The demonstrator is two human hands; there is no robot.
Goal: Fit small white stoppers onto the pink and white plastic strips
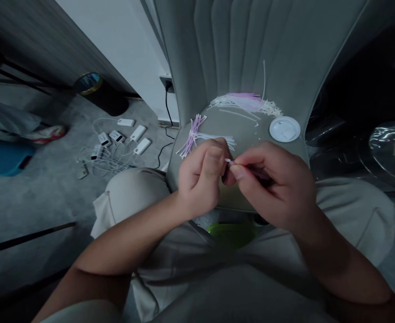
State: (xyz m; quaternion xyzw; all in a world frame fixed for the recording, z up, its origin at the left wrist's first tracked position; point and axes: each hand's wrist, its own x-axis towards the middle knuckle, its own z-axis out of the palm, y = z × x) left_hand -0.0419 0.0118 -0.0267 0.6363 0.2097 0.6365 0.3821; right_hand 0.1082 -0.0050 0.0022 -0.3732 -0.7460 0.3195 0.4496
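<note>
Head view: both my hands meet over the front of a grey padded chair (pixel 224 124). My right hand (pixel 281 184) pinches a thin pink stick (pixel 231 162) between thumb and forefinger, its white tip pointing towards my left hand (pixel 200 175). My left fingers are curled in, with the thumb pressed down over them; I cannot tell whether they grip anything, since the insides are hidden from me. The stick sits right between the two hands, above the near part of the seat.

Just beyond my left hand lies a pile of pink sticks (pixel 193 134), with paler sticks (pixel 217 138) running across from it to the right. Further back, against the foot of the backrest, a wide bundle of pink and white sticks (pixel 246 103) is spread out, a few loose ones in front and one white stick (pixel 264 80) standing up against the backrest. Beyond my right hand, at the seat's right side, is a round white dish (pixel 285 129) with something whitish in it.

On the floor to my left are white power banks (pixel 138 133) among tangled cables (pixel 111 163), near a black waste bin (pixel 113 101).
</note>
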